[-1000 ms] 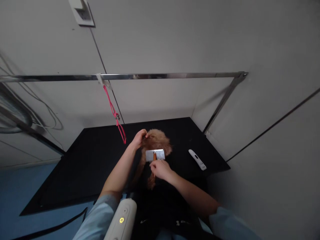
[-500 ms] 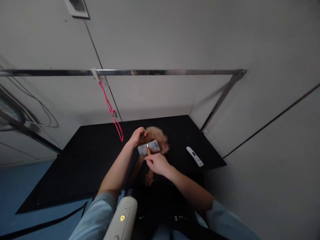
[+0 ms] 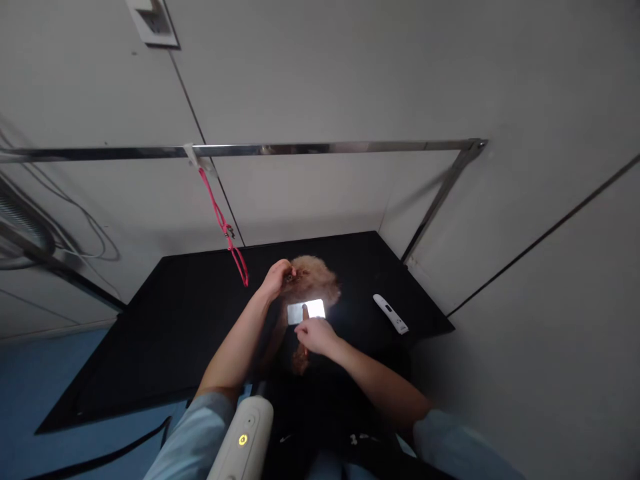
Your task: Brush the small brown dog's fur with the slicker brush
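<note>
Two hands [image 3: 277, 279] [image 3: 317, 335], one brush [image 3: 295, 314]

From my head, a single camera looks forward and down, taking in my left hand [image 3: 276, 279] and right hand [image 3: 319, 335] close below, the black bench [image 3: 150, 333] beneath and the wall [image 3: 325, 80] beyond.

The left hand [image 3: 276, 277] grips the dog [image 3: 316, 272] at its nine o'clock. The right hand [image 3: 319, 335] holds the brush [image 3: 294, 314] by its handle, the glaring plate over the fur. On the black bench [image 3: 150, 347], a white clipper [image 3: 391, 314] lies at the brush's three o'clock. A pink loop [image 3: 229, 238] hangs at the dog's ten o'clock from a metal rail [image 3: 300, 149].
</note>
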Available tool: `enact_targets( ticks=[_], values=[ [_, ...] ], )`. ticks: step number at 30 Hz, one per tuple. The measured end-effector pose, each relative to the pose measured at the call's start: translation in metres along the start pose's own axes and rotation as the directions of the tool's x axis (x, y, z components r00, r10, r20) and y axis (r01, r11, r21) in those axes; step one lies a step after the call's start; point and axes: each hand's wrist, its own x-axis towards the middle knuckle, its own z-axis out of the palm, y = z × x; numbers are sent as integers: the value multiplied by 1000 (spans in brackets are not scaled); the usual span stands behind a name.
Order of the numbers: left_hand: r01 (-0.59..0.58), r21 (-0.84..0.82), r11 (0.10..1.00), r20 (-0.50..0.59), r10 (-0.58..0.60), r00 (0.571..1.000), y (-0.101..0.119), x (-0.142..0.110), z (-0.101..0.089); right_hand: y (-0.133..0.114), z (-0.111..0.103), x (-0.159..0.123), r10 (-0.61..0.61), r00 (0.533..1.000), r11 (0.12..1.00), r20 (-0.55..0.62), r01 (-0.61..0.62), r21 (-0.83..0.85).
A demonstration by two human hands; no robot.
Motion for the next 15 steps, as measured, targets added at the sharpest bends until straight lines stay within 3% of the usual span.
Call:
enact_targets(
  ticks=[2,6,10,15],
  values=[
    [-7,26,1000,9,7,1000,1,-1,2,0,2,-1,-21,1000,999,13,21,35],
    [-2,-6,1000,50,3,999,1,-1,5,0,0,-1,-64,992,998,-109,67,20],
    [12,-22,1000,80,-10,997,0,0,6,4,1,-3,3,1000,996,-12,-2,88],
    [-31,-2,1000,42,31,999,1,1,7,7,-1,-5,-42,990,988,-133,60,139]
  ],
)
